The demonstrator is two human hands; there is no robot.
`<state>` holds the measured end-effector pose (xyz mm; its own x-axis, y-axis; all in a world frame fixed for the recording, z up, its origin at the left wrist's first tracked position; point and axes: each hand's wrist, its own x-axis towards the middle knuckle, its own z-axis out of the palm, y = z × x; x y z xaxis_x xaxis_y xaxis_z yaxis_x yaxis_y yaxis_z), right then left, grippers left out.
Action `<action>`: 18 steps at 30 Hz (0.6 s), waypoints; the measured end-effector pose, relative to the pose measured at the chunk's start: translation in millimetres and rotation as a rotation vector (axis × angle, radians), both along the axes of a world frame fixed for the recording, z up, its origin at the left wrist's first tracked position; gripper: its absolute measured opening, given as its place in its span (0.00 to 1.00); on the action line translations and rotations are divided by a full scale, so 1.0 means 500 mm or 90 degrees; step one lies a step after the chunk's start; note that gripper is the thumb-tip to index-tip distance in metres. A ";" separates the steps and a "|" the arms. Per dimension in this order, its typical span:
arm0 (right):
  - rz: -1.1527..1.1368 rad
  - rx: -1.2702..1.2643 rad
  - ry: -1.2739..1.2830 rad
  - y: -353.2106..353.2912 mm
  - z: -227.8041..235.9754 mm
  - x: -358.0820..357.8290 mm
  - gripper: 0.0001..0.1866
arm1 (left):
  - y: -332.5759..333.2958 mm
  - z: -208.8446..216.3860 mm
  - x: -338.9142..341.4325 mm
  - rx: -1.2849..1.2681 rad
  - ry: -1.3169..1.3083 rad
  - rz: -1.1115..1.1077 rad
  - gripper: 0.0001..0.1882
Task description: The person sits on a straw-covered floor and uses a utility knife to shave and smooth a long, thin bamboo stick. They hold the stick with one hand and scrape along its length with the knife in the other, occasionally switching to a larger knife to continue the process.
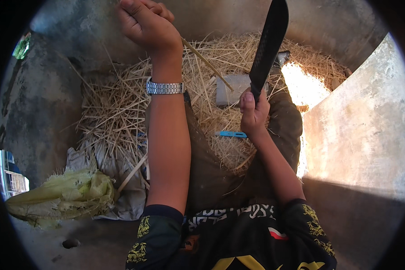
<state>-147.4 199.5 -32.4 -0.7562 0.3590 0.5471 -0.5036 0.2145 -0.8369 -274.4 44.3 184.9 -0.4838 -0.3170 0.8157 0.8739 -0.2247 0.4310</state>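
My right hand (255,111) is wrapped round the handle of a machete (270,40), its broad dark blade pointing up and away from me. My left hand (149,23), with a silver watch (165,87) on the wrist, is raised at the top left with curled fingers. From behind that wrist a thin bamboo strip (206,62) slants down to the right, its free end left of the machete's handle. The strip's other end is hidden by my left hand, which appears closed on it. Below the strip's end lies a grey block (233,90) between my legs.
Pale shavings and strips (117,117) cover the floor ahead. A light-blue pen-like tool (231,134) lies on them between my legs. At left is a frayed yellow-green sack (72,193) on grey cloth (132,198). Concrete walls (360,121) close in on both sides and ahead.
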 end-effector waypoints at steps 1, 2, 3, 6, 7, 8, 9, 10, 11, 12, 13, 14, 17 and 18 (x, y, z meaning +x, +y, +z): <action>-0.008 0.033 0.017 -0.004 -0.081 -0.012 0.17 | 0.002 0.004 -0.001 -0.010 0.014 0.000 0.26; -0.039 0.145 -0.191 -0.009 -0.142 -0.005 0.20 | 0.001 0.001 0.002 -0.006 -0.001 0.012 0.26; -0.073 0.256 -0.398 -0.009 -0.201 0.007 0.22 | 0.001 -0.001 0.009 -0.003 -0.014 0.021 0.27; -0.104 0.282 -0.753 0.008 -0.288 -0.005 0.26 | 0.002 0.001 0.007 0.031 -0.041 0.041 0.28; -0.110 0.274 -0.765 0.011 -0.291 -0.011 0.25 | -0.003 0.002 0.002 0.048 -0.050 0.051 0.28; -0.114 0.267 -0.780 0.010 -0.284 -0.009 0.25 | -0.014 0.000 0.000 0.044 -0.068 0.046 0.29; -0.112 0.242 -0.736 0.012 -0.288 -0.016 0.25 | -0.026 0.001 -0.003 0.041 -0.085 0.040 0.30; -0.110 0.217 -0.690 0.017 -0.288 -0.030 0.25 | -0.035 0.003 -0.006 0.037 -0.102 0.034 0.31; -0.111 0.197 -0.647 0.028 -0.292 -0.038 0.25 | -0.034 0.006 -0.003 0.048 -0.108 -0.039 0.31; -0.100 0.176 -0.602 0.026 -0.261 -0.032 0.24 | -0.040 0.011 0.003 0.058 -0.117 -0.106 0.32; -0.089 0.155 -0.556 0.032 -0.228 -0.022 0.24 | -0.047 0.012 0.008 0.068 -0.126 -0.174 0.33; -0.077 0.133 -0.505 0.030 -0.172 -0.013 0.24 | -0.062 0.011 0.012 0.061 -0.125 -0.207 0.34; -0.099 0.093 -0.343 0.025 -0.019 0.011 0.20 | -0.079 0.005 0.009 0.037 -0.126 -0.269 0.37; -0.105 0.056 -0.268 0.020 0.016 0.017 0.19 | -0.074 0.005 0.007 0.023 -0.136 -0.258 0.37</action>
